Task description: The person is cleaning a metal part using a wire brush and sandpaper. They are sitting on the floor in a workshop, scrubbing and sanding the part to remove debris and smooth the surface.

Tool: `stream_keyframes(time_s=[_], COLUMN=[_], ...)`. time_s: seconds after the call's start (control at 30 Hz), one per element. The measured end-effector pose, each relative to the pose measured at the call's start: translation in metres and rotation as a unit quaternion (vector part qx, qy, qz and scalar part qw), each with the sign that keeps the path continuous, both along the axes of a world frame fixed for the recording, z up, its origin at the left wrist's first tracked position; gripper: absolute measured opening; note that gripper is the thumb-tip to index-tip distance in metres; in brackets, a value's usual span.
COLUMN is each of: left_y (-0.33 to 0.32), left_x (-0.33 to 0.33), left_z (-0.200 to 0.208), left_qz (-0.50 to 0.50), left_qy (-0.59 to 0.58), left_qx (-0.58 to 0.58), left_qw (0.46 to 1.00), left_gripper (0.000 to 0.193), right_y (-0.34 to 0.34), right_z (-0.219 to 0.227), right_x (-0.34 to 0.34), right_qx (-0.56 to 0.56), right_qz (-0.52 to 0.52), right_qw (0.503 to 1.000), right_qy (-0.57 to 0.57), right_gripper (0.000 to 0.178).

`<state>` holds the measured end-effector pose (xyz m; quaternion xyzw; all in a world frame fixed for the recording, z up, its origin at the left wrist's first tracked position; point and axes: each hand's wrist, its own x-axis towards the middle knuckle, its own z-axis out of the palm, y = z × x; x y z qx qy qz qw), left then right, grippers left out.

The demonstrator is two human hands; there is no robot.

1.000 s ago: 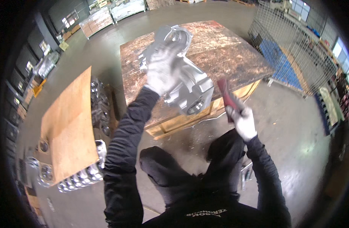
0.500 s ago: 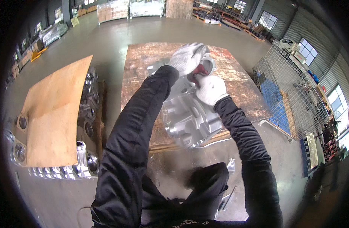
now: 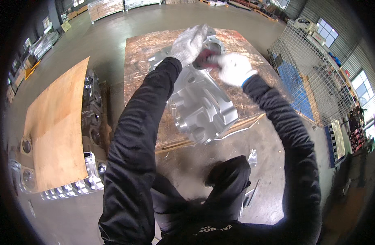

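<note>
A large silver metal casting (image 3: 201, 108) lies on the worn wooden tabletop, with a round opening at its far end. My left hand (image 3: 189, 44), in a white knit glove, is closed over the casting's far end beside the round opening; its fingertips are partly hidden. My right hand (image 3: 235, 69), also gloved in white and smeared by motion, is at the right of the opening. Its fingers pinch a dark red pad (image 3: 207, 59), which reaches into the opening's near side. Whether the pad is cloth or abrasive cannot be made out.
The rust-stained wooden tabletop (image 3: 140, 57) carries the casting. At left, more castings (image 3: 91, 161) stand under a plywood sheet (image 3: 57, 126). A wire mesh cage (image 3: 314, 73) stands at right. A thin tool (image 3: 254, 192) and a clear plastic scrap (image 3: 252, 157) lie on the floor.
My right hand has shifted right relative to the opening, its forearm swinging outward, with the red pad still pinched. My left hand stays on the casting. The whole view has tilted downward.
</note>
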<state>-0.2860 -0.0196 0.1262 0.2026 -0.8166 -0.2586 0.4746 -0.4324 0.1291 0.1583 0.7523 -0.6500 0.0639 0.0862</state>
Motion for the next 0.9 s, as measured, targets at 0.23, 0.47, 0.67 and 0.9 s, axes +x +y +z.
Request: stream_keyframes(time_s=[0.23, 0.47, 0.67, 0.9], left_y=[0.023, 0.009, 0.017, 0.022], left_x=[-0.014, -0.013, -0.012, -0.010], left_z=[0.006, 0.002, 0.010, 0.001], left_qz=[0.022, 0.046, 0.091, 0.082], left_qy=[0.028, -0.012, -0.032, -0.011], left_qx=[0.004, 0.104, -0.013, -0.037], left_qw=[0.999, 0.993, 0.995, 0.996], left_gripper=[0.060, 0.074, 0.059, 0.056], right_y=[-0.011, -0.036, -0.006, -0.008], right_z=[-0.060, -0.064, -0.058, -0.041], right_x=[0.028, 0.017, 0.033, -0.023], right_qx=[-0.059, -0.052, -0.105, -0.182], right_qz=[-0.013, 0.197, 0.057, -0.009], right_qw=[0.757, 0.307, 0.735, 0.976], right_qy=[-0.651, -0.929, -0.668, 0.118], right_gripper=[0.034, 0.038, 0.043, 0.038])
